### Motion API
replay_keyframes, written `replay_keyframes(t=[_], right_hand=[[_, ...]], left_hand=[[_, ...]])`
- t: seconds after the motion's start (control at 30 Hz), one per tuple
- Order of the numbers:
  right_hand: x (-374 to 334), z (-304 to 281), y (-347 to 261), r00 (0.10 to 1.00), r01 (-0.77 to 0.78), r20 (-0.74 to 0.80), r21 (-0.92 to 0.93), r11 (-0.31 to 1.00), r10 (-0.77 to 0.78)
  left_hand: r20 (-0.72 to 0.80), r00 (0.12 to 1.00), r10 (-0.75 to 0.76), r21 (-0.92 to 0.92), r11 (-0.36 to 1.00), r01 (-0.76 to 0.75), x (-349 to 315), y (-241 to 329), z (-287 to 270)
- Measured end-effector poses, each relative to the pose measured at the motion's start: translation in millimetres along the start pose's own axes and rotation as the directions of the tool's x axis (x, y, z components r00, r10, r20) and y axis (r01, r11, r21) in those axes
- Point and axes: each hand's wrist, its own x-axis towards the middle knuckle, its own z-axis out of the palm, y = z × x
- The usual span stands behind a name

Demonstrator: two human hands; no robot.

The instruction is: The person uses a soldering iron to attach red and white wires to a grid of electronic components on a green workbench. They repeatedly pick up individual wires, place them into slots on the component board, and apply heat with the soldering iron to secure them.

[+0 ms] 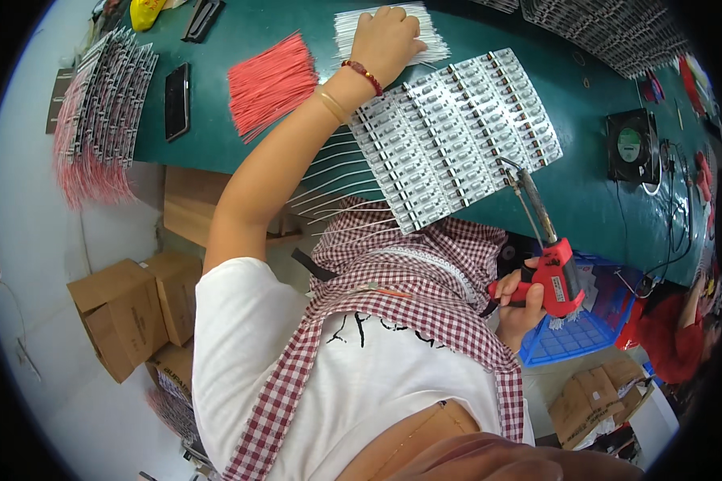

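Note:
At the back of the green table, my left hand (387,42) reaches onto a bundle of white wires (427,34), its bent fingers closed on wire there. My right hand (520,306) grips the handle of a red and black soldering gun (561,280). The gun's long metal tip touches, or hovers just over, the right part of a panel of small white circuit boards (457,136); I cannot tell which. White wires (337,184) stick out from the panel's left edge toward my lap. Left of my forearm lies a bundle of red wires (274,84).
A black phone (177,102) and a stack of boards with red wires (108,104) are at the left. More boards (610,32) fill the far right, near a small black fan (633,146) with cables. Below the table are a blue crate (565,341) and cardboard boxes (124,313).

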Motion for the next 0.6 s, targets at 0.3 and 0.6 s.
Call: replay_keyframes(t=[0.3, 0.6], right_hand=[[30, 10, -9, 0.999, 0.006, 0.05, 0.001, 1.0, -0.006], [44, 22, -7, 0.993, 0.026, 0.114, 0.033, 0.999, -0.03]], left_hand=[[0.095, 0.931, -0.352, 0.31, 0.899, 0.309, -99, -78, -105], [-0.149, 0.978, -0.148, 0.233, 0.955, 0.181, -123, -71, -89]])
